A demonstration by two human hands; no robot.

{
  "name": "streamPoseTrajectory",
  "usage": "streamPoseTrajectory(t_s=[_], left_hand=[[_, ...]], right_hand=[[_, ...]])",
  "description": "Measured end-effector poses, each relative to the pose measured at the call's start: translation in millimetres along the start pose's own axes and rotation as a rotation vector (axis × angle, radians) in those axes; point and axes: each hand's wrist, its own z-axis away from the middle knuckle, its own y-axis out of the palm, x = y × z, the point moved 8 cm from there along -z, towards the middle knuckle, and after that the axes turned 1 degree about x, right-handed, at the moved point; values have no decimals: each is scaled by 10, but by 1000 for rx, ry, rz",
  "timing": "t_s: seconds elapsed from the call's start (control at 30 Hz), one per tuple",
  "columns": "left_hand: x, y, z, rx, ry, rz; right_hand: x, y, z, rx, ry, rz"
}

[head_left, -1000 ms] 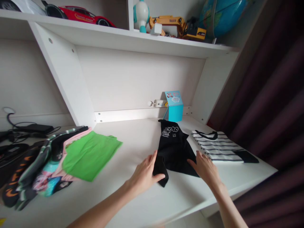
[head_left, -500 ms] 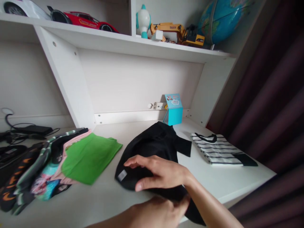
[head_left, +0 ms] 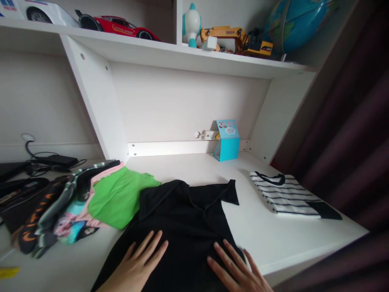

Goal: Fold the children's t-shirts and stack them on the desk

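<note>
A black short-sleeved shirt [head_left: 185,227] lies spread on the white desk, its collar end toward the back and its lower part running out of view at the bottom. Flat on its left side rests my left hand [head_left: 138,259], fingers spread. My right hand [head_left: 235,265] presses on the right side of the cloth, fingers also apart. Neither hand grips anything. The shirt's left shoulder touches a green folded cloth [head_left: 118,198]. To the right sits a folded striped shirt [head_left: 288,194], white with black lines and a black patch.
Several other garments [head_left: 60,219] lie at the left, with a black adapter and cables [head_left: 59,161] behind them. A blue desk calendar [head_left: 229,140] stands at the back by a power strip [head_left: 209,135]. Overhead, a shelf [head_left: 188,56] holds toy cars, a toy excavator and a globe.
The bunched black shirt has been opened out flat, its collar end now lower in view. My hands, formerly crossed over it, have moved apart to either side. The view has shifted slightly left.
</note>
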Motion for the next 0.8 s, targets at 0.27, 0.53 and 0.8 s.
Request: streamPoseTrajectory(t_s=[0.27,0.53,0.8], left_hand=[[-323,-819,-658,-205,111,-14],[436,-1220,-1861,-376,-102,-29],[719,-1915,-1551,-330,166,475]], right_hand=[[-772,-951,-515,2,323,-66],[-1551,-785,-1325,-130,501,40],[-2087,-1441,-1424,-252,468,-112]])
